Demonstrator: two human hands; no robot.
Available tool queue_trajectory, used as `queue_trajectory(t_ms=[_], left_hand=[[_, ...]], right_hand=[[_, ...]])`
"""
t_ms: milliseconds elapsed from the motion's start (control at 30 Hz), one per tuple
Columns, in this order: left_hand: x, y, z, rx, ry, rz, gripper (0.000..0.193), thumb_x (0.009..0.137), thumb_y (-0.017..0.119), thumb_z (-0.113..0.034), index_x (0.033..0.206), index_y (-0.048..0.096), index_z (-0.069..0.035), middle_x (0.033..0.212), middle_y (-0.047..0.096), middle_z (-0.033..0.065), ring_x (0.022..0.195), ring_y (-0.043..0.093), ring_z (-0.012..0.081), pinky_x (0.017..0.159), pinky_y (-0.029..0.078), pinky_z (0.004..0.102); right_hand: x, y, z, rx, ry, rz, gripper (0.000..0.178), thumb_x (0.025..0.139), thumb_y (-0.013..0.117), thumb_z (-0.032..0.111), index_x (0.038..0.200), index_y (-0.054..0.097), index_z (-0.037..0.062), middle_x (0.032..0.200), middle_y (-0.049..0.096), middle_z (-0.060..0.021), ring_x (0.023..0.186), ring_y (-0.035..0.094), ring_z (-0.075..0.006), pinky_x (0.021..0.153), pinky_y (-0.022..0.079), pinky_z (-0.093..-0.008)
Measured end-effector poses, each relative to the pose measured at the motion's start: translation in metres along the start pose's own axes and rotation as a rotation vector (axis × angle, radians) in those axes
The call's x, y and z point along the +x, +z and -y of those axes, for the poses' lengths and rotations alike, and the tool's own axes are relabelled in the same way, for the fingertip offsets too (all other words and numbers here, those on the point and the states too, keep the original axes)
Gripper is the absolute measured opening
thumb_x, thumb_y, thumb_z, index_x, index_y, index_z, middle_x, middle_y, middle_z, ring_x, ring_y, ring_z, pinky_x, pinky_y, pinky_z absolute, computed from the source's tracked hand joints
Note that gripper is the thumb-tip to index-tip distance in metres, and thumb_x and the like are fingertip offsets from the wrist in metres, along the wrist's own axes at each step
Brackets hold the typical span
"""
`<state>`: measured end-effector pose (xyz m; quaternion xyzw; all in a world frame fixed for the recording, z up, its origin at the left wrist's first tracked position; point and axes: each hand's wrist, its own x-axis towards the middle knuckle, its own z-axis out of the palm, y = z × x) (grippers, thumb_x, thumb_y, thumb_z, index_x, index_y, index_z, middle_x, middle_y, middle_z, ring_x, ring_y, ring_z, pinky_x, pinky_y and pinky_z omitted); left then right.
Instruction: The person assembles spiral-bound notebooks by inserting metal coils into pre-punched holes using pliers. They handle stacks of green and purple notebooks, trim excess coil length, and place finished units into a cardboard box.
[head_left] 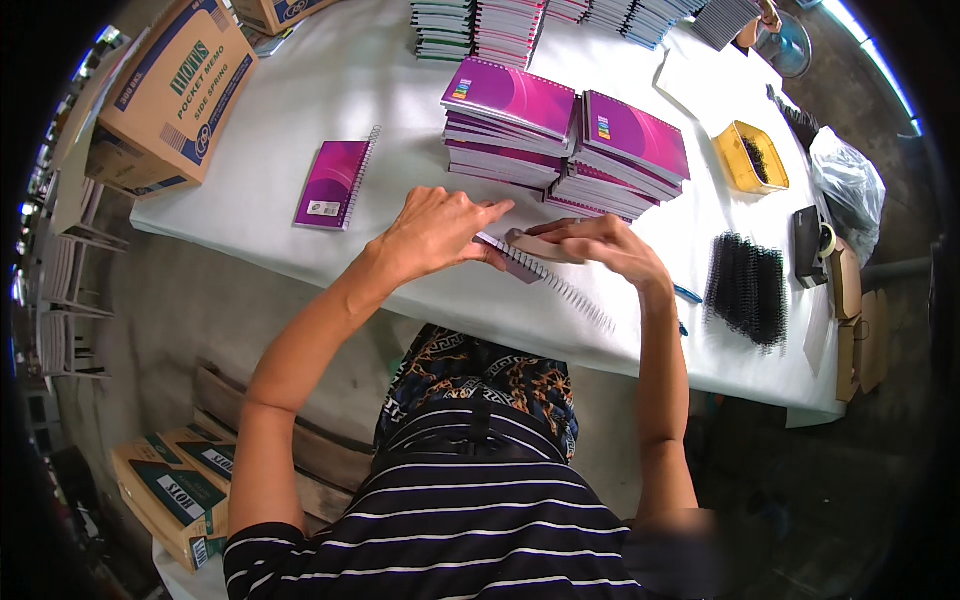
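Note:
My left hand [440,232] is closed around one end of a small notebook [522,268], held tilted just above the table's near edge. A thin spiral coil [580,302] runs along the notebook's upper edge, its loose end sticking out to the lower right. Over the coil lies my right hand [612,246], fingers together on a flat brownish piece [545,247] that presses against the coil; its kind is hard to make out. A purple spiral notebook [335,185] rests on the table to the left. Stacks of purple-covered booklets [510,105] stand just beyond my hands.
On the white-covered table [270,190], a brown carton [175,95] stands at left. To the right are a yellow tray [750,157] with dark bits, a pile of black coils [747,290], a blue pen [688,294] and a plastic bag [846,185]. More notebook stacks [505,30] stand farther back.

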<state>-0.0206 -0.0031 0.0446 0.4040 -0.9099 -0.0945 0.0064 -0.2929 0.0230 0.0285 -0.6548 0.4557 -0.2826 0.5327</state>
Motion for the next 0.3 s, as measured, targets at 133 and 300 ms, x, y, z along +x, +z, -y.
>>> queue_trajectory(t_ms=[133, 300], left_hand=[[0.002, 0.017, 0.012, -0.206, 0.027, -0.174, 0.079, 0.067, 0.074, -0.054, 0.134, 0.053, -0.018, 0.105, 0.070, 0.0074, 0.077, 0.068, 0.0298, 0.071, 0.054, 0.0378], [0.004, 0.034, 0.025, -0.663, 0.028, -0.220, 0.082, 0.069, 0.077, -0.046, 0.140, 0.046, -0.021, 0.124, 0.063, 0.0042, 0.108, 0.064, 0.0246, 0.092, 0.052, 0.0335]], right_hand=[[0.006, -0.005, -0.011, 0.154, 0.024, -0.015, 0.049, 0.077, 0.067, 0.039, 0.104, 0.070, -0.0024, 0.096, 0.069, -0.0150, 0.092, 0.059, -0.0229, 0.085, 0.044, -0.0351], [0.014, 0.001, 0.002, 0.067, -0.029, 0.025, 0.041, 0.081, 0.059, 0.040, 0.104, 0.074, 0.0106, 0.100, 0.070, -0.0156, 0.097, 0.060, -0.0281, 0.092, 0.042, -0.0376]])
